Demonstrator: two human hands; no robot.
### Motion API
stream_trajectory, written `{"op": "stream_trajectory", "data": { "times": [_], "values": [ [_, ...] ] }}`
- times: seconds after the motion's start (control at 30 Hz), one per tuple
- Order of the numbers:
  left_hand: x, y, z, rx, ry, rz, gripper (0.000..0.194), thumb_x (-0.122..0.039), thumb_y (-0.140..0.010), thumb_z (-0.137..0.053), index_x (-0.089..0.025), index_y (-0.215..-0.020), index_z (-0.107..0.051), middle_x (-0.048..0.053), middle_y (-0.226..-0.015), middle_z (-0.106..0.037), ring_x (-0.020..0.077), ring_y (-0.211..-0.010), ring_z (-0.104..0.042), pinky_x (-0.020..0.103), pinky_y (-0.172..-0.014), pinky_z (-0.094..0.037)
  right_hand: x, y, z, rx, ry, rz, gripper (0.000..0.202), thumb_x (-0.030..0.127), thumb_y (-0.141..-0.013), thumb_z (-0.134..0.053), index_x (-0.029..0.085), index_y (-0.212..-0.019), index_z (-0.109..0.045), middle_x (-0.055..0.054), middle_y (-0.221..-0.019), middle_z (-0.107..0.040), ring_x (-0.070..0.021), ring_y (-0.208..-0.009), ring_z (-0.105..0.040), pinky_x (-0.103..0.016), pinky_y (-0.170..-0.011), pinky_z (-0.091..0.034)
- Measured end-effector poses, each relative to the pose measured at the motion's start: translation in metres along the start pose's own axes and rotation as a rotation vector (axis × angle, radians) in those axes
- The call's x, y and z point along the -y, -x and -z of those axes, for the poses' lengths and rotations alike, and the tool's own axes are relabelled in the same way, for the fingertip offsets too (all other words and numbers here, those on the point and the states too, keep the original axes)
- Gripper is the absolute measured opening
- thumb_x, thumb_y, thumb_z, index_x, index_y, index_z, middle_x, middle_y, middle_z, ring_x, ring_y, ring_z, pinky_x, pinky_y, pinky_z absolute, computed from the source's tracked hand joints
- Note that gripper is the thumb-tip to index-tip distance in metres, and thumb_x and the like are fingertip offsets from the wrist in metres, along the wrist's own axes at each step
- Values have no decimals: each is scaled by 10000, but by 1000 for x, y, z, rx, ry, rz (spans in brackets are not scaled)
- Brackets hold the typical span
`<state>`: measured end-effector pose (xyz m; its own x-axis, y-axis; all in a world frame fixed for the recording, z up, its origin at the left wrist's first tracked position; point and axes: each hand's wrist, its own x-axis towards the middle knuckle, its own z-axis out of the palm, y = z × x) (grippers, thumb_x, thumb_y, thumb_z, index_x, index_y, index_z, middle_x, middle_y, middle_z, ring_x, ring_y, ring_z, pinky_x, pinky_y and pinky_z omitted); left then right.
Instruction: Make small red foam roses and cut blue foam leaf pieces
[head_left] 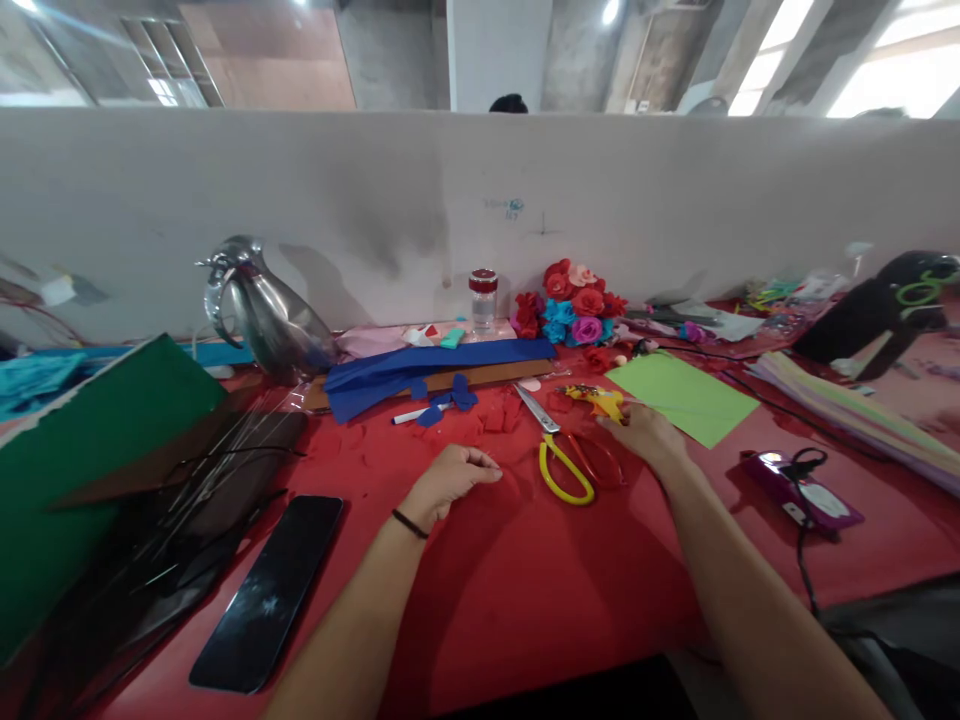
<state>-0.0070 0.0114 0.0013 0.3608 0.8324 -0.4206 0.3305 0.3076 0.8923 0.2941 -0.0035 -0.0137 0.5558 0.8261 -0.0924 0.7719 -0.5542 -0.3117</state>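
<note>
My left hand (454, 484) hovers over the red tabletop with thumb and fingertips pinched together; whatever they hold, if anything, blends with the red and I cannot make it out. To the right, my right hand (646, 436) has its fingers curled at the end of a small yellow-handled tool (606, 402), whose exact kind is unclear. Between the hands lie scissors (561, 475) with one yellow and one red handle loop, blades pointing away. Red paper scraps (491, 412) and dark blue cut petals (461, 393) are scattered beyond my left hand.
A phone (270, 590) and a green board (97, 480) lie left. Behind are a steel jug (274, 310), blue paper strips (442, 365), a lidded jar (484, 305) and paper flowers (577, 305). Light green paper (686, 395) and a purple device (806, 490) with a cable lie right.
</note>
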Motion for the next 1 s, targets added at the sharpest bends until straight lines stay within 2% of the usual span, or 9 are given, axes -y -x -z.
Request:
{"op": "stream_trajectory", "data": {
  "times": [0.2, 0.37, 0.43, 0.53, 0.6, 0.67, 0.73, 0.87, 1.0],
  "values": [
    [9, -8, 2, -52, -51, -52, 30, -166, -604, -650, -152, -584, -632, -4, -602, -605, 113, -599, -507, 242, -618, -392, 13, -18, 3, 31, -101, 5, 165, 305, -736, -595, 182, -834, -648, -91, -777, -696, -238, -758, -654, -286, -613, -450],
    [10, -8, 1, -55, -33, -60, 54, -149, -612, -647, -153, -566, -619, -5, -597, -610, 111, -593, -514, 243, -625, -401, 27, -7, 4, -131, -221, -35, 403, 272, -706, -578, 123, -1080, -551, -142, -920, -674, -252, -767, -643, -295, -567, -452],
    [10, -8, 1, -61, -30, -57, 61, -130, -613, -646, -152, -561, -621, -7, -586, -610, 109, -585, -515, 240, -619, -403, 36, 8, 5, -146, -391, -1, 445, 257, -677, -591, 144, -1102, -518, -113, -911, -671, -217, -708, -637, -283, -558, -463],
    [8, -8, 3, -77, -24, -33, 90, -96, -622, -635, -152, -553, -621, -20, -538, -582, 94, -549, -493, 222, -583, -390, 50, 39, 11, 49, -927, 149, 298, 246, -619, -632, 178, -899, -558, -44, -755, -659, -160, -606, -601, -254, -544, -469],
    [7, -8, 4, -93, -19, -9, 115, -80, -628, -630, -152, -540, -611, -31, -501, -552, 82, -515, -461, 210, -544, -369, 56, 60, 16, 185, -1054, 203, 225, 288, -599, -677, 181, -764, -567, -1, -603, -600, -141, -554, -560, -230, -498, -438],
    [5, -8, 6, -104, -11, 1, 132, -80, -634, -631, -153, -529, -599, -36, -477, -531, 76, -491, -433, 201, -509, -345, 58, 78, 22, 252, -1066, 214, 222, 355, -628, -689, 176, -690, -575, 26, -509, -528, -118, -497, -503, -210, -444, -379],
    [5, -8, 7, -106, 1, 9, 129, -92, -643, -638, -153, -536, -601, -37, -464, -521, 73, -473, -413, 198, -481, -319, 55, 92, 25, 223, -1066, 224, 270, 430, -670, -673, 179, -651, -575, 35, -480, -492, -100, -456, -452, -206, -415, -333],
    [4, -7, 8, -103, 15, 28, 129, -104, -666, -639, -147, -546, -612, -32, -458, -525, 63, -431, -350, 208, -455, -271, 41, 109, 22, 58, -987, 281, 331, 471, -690, -678, 187, -561, -568, -3, -526, -555, -116, -494, -473, -230, -465, -373],
    [3, -8, 6, -90, 14, 43, 123, -96, -664, -648, -134, -549, -628, -20, -475, -550, 52, -412, -307, 220, -459, -246, 30, 123, 11, 135, -898, 281, 345, 495, -642, -719, 176, -567, -611, -31, -574, -615, -141, -534, -507, -252, -498, -393]
  ]
}}
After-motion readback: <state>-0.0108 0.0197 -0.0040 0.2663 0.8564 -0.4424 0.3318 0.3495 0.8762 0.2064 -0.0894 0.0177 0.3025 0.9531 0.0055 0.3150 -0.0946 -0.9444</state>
